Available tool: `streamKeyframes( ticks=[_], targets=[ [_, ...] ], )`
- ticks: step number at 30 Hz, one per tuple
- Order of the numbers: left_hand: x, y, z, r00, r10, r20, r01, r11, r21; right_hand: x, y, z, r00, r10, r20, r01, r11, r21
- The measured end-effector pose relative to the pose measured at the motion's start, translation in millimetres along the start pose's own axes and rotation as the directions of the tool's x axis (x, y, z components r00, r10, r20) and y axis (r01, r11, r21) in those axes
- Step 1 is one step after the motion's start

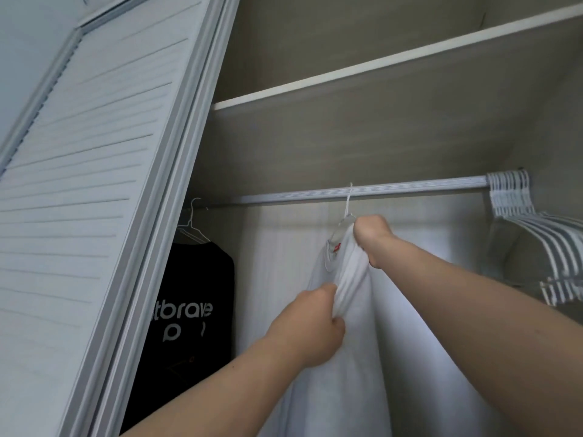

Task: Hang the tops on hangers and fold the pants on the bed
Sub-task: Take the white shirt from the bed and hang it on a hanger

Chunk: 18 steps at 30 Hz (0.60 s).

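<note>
Pale wood-grain panels line the inside of an open wardrobe, with a white louvred door (79, 184) slanting across the left of the frame and a white-edged shelf (378, 63) crossing the upper right. Below the shelf a ribbed metal rail (394, 190) runs from the middle left to the right. At the lower left of the wardrobe a black top (192, 304) with white lettering hangs from a wire hanger (192, 228) hooked on the rail. In the centre a white top (362, 357) hangs on a white hanger (348, 205) whose hook sits over the rail; a small red tag (337, 246) shows at its neckline. The right hand (370, 233) is clenched round the top's upper edge just below the hook. The left hand (310, 329), lower and to the left, grasps a bunched fold of the same white fabric, which is gathered into ridges between the two hands. At the far right end of the rail a tight bunch of spare hangers (536, 234), white and grey, hangs well apart from the white top.
</note>
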<state>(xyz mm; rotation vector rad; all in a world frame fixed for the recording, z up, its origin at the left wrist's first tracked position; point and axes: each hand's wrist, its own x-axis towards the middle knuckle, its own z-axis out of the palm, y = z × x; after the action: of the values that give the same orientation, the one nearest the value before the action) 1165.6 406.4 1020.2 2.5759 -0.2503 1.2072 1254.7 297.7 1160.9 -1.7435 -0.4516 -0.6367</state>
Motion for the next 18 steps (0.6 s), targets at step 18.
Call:
streamKeyframes(
  ticks=[18],
  targets=[
    [-40.6, -68.6, -7.3, 0.986, -0.154, 0.06, 0.142, 0.976, 0.167, -36.9, 12.6, 35.8, 0.939, -0.129, 0.319, 0.215, 0.943, -0.254]
  ],
)
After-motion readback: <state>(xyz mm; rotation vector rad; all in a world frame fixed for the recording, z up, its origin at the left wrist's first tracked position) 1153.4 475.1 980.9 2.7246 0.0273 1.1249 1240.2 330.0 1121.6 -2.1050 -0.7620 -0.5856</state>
